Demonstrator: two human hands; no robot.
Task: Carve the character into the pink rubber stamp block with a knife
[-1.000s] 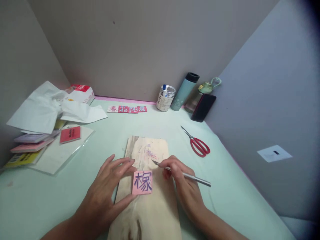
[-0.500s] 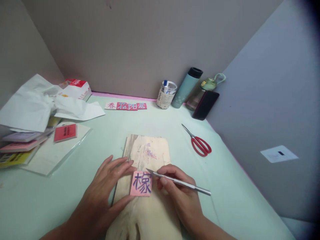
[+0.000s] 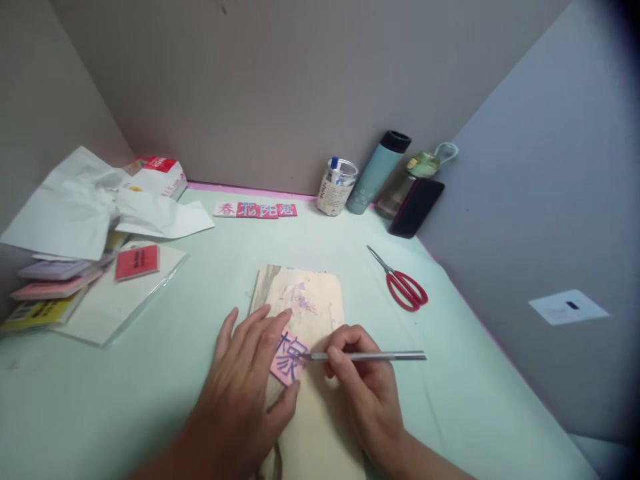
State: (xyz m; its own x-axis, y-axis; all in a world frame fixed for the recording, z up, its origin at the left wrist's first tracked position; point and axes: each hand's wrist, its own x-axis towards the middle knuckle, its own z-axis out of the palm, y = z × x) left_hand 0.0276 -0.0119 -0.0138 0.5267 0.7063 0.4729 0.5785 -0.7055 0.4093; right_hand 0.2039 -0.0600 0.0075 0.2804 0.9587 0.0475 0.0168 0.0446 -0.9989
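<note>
A pink square carving block with a purple-blue character lies turned at an angle on the pale wooden board. My left hand steadies it, the thumb at its lower edge and the fingers along its left and upper side, hiding part of it. In my right hand a silver craft knife is pinched like a pen, handle pointing right. The blade tip is at the block's right part, over the character; whether it cuts in I cannot tell.
Red-handled scissors lie right of the board. Behind stand a tin of pens, a teal flask, a green-lidded bottle and a phone. Several lettered tiles line the back; papers and packaged blocks pile up left.
The block has been turned clockwise. My left hand has moved right, closing in around it, and the knife has swung to nearly level, its tip now lower on the block.
</note>
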